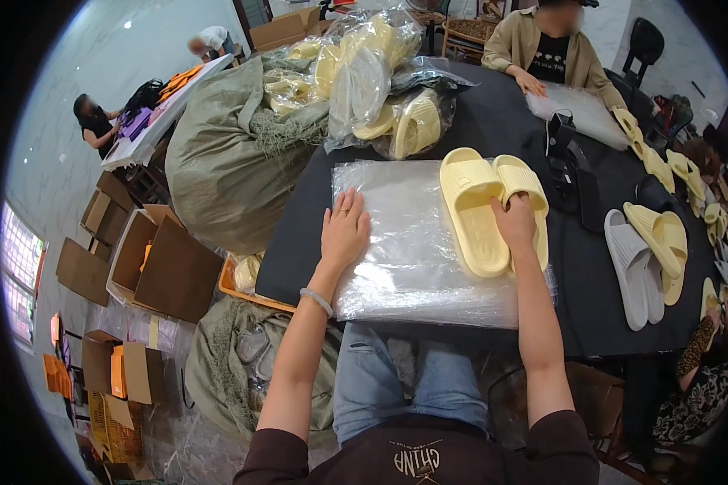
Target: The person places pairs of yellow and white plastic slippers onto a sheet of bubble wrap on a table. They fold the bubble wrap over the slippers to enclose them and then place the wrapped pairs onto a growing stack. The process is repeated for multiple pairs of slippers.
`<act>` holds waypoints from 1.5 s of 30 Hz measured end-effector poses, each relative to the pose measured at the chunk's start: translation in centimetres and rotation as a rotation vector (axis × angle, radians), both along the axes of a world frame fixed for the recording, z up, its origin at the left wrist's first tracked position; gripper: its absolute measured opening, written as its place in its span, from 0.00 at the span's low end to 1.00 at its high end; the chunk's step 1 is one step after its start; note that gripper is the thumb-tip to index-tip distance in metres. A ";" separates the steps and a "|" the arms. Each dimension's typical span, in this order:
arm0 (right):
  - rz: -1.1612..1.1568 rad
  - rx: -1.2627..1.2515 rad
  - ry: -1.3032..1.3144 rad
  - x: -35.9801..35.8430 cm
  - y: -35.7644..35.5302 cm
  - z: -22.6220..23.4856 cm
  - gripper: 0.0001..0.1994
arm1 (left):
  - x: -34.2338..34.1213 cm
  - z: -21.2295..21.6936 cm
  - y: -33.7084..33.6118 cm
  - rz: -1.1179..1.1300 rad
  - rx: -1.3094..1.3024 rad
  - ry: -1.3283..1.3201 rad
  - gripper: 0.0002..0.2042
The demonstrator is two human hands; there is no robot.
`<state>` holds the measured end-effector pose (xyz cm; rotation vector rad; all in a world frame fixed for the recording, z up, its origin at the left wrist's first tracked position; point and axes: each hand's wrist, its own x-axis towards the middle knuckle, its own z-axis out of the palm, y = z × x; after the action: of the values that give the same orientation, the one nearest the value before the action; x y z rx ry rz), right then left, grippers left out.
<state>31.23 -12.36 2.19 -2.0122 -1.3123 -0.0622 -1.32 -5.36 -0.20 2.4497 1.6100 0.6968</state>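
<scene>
Yellow slippers (473, 230), a pair side by side, lie soles down on the right part of a stack of clear plastic bags (404, 242), heels toward the person. The right hand (518, 222) grips the pair near the strap of the right slipper, its thumb at the inner edge of the left one; exactly where its other fingers press is hidden. The left hand (345, 230) lies flat on the left edge of the bags, fingers extended and slightly apart. The stack rests along the near edge of a black worktop (295, 259).

To the right, grey slippers (631, 267) lie beside another yellow pair (653, 229), one overlapping the other. Farther back is a black stand (592, 198). Open cardboard boxes (174, 275) stand on the floor at the left. A bulging green sack (226, 162) sits beside the worktop, with bagged slippers (416, 125) next to it on the far left corner.

Across the worktop, a co-worker (546, 48) has one hand on a second stack of plastic bags (578, 117). Well beyond, at the upper left, two people (97, 125) are by a white table (166, 113).
</scene>
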 end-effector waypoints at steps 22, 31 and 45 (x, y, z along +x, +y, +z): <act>-0.018 -0.030 0.006 0.1 0.1 0.0 0.20 | 0.1 0.2 0.0 0.007 -0.009 0.029 0.24; -0.012 -0.045 0.023 -0.2 -0.1 0.5 0.20 | 0.1 0.1 -0.1 0.004 -0.009 0.016 0.24; -0.017 -0.103 0.035 -0.4 -0.3 0.9 0.21 | 0.2 0.2 -0.1 0.004 -0.007 0.015 0.24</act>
<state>30.84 -12.66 3.06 -2.1015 -1.3004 0.0331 -1.17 -5.51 0.04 2.4537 1.6197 0.6738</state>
